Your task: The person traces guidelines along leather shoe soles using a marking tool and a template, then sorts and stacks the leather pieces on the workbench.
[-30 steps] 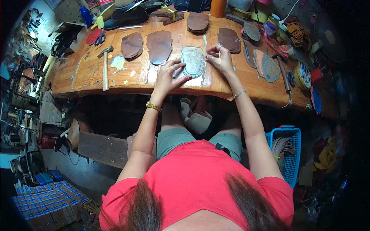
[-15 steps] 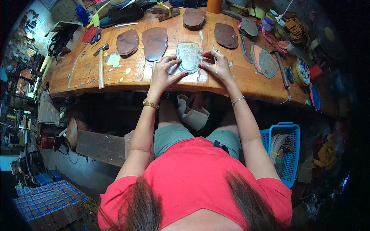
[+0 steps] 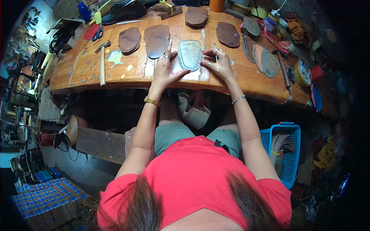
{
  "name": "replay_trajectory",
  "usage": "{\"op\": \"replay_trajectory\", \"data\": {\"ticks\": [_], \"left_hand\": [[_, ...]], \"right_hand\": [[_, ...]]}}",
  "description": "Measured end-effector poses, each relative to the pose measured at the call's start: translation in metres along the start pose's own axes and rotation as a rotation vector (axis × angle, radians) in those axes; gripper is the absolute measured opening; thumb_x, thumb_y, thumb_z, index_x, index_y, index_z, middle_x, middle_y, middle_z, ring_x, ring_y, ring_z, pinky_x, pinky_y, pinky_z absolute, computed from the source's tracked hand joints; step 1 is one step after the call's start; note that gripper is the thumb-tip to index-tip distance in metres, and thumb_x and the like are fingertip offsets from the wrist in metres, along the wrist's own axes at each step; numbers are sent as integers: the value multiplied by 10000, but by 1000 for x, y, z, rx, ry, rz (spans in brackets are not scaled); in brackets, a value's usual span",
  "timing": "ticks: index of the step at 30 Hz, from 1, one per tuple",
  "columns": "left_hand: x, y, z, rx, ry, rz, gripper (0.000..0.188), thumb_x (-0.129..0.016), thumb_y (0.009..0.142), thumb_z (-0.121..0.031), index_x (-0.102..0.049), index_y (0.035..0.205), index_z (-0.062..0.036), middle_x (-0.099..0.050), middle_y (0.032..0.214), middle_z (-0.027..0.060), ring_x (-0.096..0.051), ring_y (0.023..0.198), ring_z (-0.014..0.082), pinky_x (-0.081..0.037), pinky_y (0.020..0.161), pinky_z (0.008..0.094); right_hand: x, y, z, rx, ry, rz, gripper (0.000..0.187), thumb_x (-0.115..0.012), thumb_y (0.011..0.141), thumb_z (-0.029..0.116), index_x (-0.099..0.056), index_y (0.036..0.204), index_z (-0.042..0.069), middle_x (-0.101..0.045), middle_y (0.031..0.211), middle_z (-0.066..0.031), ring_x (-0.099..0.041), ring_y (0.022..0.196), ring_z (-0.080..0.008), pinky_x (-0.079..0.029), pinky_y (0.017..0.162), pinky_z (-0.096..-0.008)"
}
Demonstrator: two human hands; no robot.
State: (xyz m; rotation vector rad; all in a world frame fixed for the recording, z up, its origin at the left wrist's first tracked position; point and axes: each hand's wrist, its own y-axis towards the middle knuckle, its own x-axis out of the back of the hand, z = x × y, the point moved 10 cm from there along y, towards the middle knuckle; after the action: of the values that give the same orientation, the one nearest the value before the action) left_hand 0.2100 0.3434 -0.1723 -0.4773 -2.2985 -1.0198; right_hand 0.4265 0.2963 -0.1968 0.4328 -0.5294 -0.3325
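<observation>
A grey, worn template (image 3: 190,56) with a rounded outline and a marked border lies flat near the front of the wooden table, between my hands. My left hand (image 3: 165,71) is open at its left side. The thumb reaches the template's lower left edge, and the index finger stretches up to the lower edge of a brown leather piece (image 3: 157,40). In my right hand (image 3: 220,66) a thin white pen (image 3: 216,57) with a blue tip stands nearly upright between the fingers. That hand's thumb and fingertips are at the template's right edge.
Brown leather stacks (image 3: 129,40) lie left, at the back (image 3: 196,18) and right (image 3: 228,34). A hammer (image 3: 102,63) and scissors (image 3: 98,34) are at left. Another hammer (image 3: 284,71), oval pieces (image 3: 270,64) and a round tin (image 3: 302,72) stand right. A blue basket (image 3: 285,154) is below.
My left hand has opened wider, its index finger now straightened toward the brown leather. My right hand keeps the pen beside the template. The whole view has shifted slightly.
</observation>
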Motion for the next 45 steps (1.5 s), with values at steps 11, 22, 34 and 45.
{"op": "replay_trajectory", "data": {"ticks": [11, 22, 34, 45], "left_hand": [[-2, 1, 2, -47, 29, 19, 827, -860, 686, -481, -596, 1317, -16, -685, 1183, 174, -636, 1095, 354, -481, 972, 446], [-5, -1, -5, -93, 63, 68, 596, -838, 746, -407, -703, 1208, -56, -651, 1267, 147, -615, 1137, 346, -455, 1004, 430], [-6, -2, -2, -59, 79, 87, 572, -813, 776, -414, -701, 1218, -67, -643, 1272, 146, -608, 1169, 335, -412, 1051, 452], [-8, -3, 1, -107, 101, 52, 602, -802, 752, -486, -711, 1183, -75, -636, 1281, 139, -588, 1175, 337, -436, 1011, 467]], "right_hand": [[5, -1, 13, 64, -39, -22, 367, -884, 665, 226, -731, 942, 40, -745, 1057, -127, -649, 948, -276, -517, 871, -372], [4, -1, 19, 90, -68, -7, 337, -874, 665, 203, -733, 925, 43, -752, 1048, -112, -638, 937, -274, -505, 873, -380], [4, -1, 18, 85, -71, 2, 362, -873, 673, 232, -735, 938, 27, -752, 1000, -102, -641, 915, -272, -511, 836, -376], [4, -1, 23, 75, -71, -5, 332, -880, 671, 208, -731, 915, 39, -754, 1026, -79, -650, 921, -251, -524, 857, -367]]}}
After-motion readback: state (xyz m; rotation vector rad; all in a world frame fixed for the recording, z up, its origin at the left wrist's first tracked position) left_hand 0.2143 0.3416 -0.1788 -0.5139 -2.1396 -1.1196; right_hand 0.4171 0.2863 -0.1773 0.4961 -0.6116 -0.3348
